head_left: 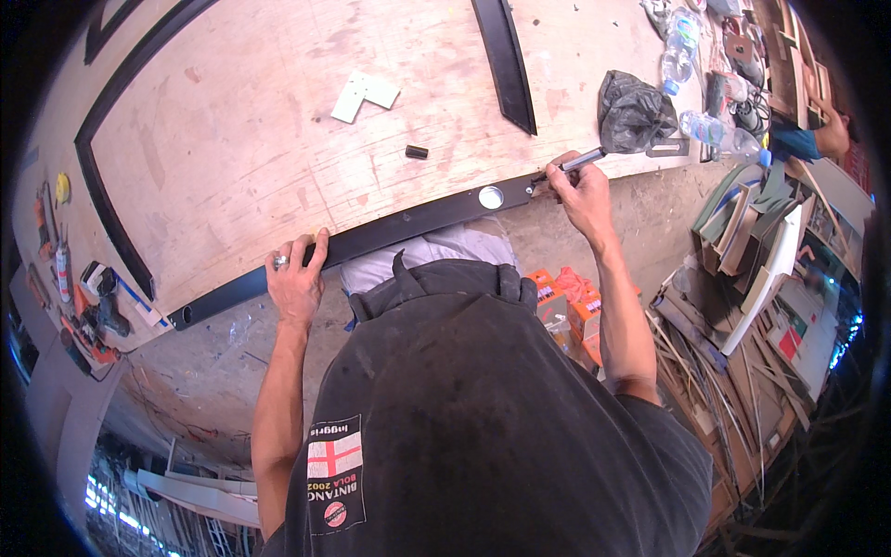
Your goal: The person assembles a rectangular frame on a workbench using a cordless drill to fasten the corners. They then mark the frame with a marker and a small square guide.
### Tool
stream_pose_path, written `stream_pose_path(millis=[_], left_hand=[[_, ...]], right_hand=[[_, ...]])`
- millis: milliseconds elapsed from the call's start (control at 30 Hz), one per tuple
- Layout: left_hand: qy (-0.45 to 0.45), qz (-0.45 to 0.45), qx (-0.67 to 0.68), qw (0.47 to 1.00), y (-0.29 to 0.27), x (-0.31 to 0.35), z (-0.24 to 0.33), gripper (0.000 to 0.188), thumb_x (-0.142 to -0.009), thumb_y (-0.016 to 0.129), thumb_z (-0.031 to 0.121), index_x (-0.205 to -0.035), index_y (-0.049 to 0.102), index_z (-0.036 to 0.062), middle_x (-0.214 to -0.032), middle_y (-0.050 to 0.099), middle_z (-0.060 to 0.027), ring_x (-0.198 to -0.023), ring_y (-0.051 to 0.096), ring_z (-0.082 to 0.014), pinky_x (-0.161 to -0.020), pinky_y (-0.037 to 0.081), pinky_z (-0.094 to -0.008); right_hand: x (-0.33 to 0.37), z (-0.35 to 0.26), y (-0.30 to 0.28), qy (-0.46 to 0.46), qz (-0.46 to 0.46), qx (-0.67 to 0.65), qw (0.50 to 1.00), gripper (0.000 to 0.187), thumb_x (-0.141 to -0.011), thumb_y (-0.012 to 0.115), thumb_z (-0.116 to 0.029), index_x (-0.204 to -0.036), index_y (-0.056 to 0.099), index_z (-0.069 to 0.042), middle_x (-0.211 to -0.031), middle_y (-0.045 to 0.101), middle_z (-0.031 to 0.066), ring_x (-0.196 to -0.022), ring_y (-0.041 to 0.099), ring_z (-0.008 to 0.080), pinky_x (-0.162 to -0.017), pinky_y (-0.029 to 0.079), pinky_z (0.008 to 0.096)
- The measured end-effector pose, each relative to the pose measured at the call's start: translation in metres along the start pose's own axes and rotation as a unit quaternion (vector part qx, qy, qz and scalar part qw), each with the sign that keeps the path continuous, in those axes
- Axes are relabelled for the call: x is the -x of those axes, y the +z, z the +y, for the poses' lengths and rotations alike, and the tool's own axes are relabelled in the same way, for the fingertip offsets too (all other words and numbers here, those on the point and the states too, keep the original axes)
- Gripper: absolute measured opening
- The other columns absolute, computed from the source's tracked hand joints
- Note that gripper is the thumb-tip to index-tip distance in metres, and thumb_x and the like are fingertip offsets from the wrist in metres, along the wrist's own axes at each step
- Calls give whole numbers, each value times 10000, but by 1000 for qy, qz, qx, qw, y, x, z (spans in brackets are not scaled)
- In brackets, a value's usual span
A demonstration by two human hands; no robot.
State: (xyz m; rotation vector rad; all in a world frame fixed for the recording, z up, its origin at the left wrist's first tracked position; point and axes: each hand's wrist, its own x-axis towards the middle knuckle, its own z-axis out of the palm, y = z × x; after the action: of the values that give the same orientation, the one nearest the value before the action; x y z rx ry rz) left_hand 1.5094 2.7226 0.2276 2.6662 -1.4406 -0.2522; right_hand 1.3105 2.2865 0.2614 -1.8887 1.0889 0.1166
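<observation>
A long black bar (390, 232) lies along the near edge of the wooden tabletop, with a round hole near its right end. My left hand (297, 274), a ring on one finger, grips the bar left of its middle, fingers over the top. My right hand (582, 197) is closed round a dark marker pen (587, 159), its tip down at the bar's right end. A short black cylinder (417, 151), like a pen cap, lies beyond the bar. Farther back is a pale L-shaped piece (365, 95).
Black frame strips (506, 70) lie on the tabletop (278, 139). A black plastic bag (636, 111) and water bottles (682, 46) stand at the right, tools (109, 316) at the left. Scrap boards (742, 269) lean at right. Another person's hand (832, 130) shows far right.
</observation>
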Motion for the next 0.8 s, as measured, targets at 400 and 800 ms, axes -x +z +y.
stream_pose_path(millis=[400, 800], left_hand=[[2, -2, -4, 1000, 0, 0, 0, 729, -694, 725, 44, -1392, 642, 236, -1143, 628, -4, -1034, 604, -212, -908, 461, -434], [0, 5, 1, 1000, 1, 1, 0, 735, -688, 729, 34, -1390, 641, 234, -1139, 627, -5, -1032, 601, -216, -908, 461, -436]], right_hand=[[-1, 7, -3, -13, 9, 58, 998, 223, -965, 717, -247, -924, 715, -28, -657, 601, 12, -609, 517, 100, -583, 441, 308], [-2, -15, -8, -46, -16, 125, 991, 234, -949, 727, -244, -948, 721, -10, -668, 631, 62, -603, 553, 121, -592, 465, 319]])
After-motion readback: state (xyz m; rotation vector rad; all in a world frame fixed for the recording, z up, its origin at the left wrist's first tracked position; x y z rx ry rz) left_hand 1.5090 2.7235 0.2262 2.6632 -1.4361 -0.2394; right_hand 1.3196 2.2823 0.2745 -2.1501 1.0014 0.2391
